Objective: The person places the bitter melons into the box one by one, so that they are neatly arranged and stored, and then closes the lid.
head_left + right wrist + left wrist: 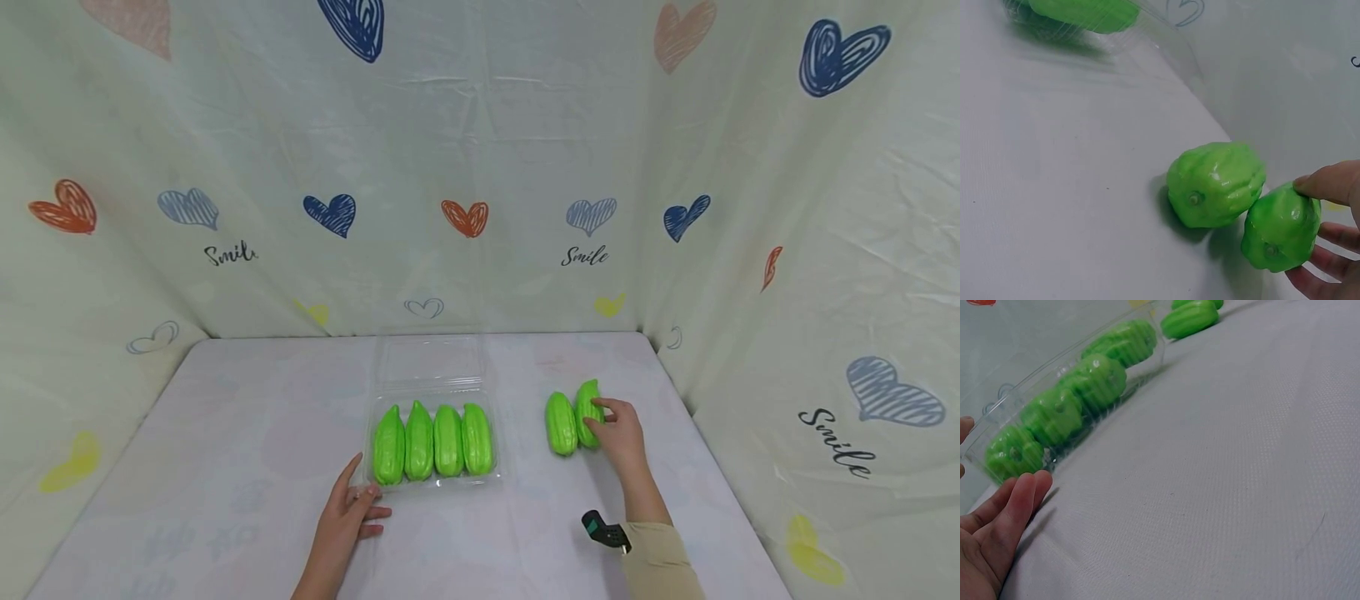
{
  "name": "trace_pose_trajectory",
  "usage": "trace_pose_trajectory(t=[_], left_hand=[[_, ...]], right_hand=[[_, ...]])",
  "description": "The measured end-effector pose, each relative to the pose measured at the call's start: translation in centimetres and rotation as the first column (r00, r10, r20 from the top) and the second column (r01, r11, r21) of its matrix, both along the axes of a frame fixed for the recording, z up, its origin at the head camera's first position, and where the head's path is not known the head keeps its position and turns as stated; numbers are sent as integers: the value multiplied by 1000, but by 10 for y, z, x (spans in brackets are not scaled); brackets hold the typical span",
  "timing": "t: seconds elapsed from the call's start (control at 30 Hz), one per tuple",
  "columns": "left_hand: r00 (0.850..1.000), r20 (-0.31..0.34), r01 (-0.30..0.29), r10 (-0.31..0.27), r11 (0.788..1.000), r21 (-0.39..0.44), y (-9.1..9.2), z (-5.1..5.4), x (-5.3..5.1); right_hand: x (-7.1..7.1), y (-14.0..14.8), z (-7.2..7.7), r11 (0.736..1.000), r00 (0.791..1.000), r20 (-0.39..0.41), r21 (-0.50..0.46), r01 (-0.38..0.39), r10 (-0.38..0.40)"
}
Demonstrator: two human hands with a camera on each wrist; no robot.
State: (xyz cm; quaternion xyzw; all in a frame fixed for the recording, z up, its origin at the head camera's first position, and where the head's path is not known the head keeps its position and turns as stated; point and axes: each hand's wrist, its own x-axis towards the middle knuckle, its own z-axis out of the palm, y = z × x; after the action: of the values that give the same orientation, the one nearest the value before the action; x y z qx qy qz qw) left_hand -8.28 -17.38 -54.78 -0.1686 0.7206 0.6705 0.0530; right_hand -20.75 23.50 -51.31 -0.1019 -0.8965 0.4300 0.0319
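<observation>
In the head view, a clear plastic clamshell box (431,387) lies open with its lid laid back, and several green ridged gourds (448,442) stand in a row inside it. My left hand (341,521) is at the box's front left corner, fingers fairly straight and touching its edge. To the right of the box, two more gourds lie side by side on the table. With thumb and fingers, my right hand (621,429) grips the right-hand gourd (1282,228). Its neighbour, the left-hand gourd (1216,184), lies close against it in the right wrist view.
A white cloth (247,450) covers the table. Pale curtains (465,150) printed with hearts rise at the back and both sides. A small black device (603,531) sits at my right sleeve.
</observation>
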Motion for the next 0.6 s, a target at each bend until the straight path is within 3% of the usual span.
trace_pose_trajectory(t=[0.6], left_hand=[[1000, 9, -10, 10, 1000, -3, -1, -3, 0]], right_hand=[[9, -29, 31, 996, 997, -73, -87, -22, 15]])
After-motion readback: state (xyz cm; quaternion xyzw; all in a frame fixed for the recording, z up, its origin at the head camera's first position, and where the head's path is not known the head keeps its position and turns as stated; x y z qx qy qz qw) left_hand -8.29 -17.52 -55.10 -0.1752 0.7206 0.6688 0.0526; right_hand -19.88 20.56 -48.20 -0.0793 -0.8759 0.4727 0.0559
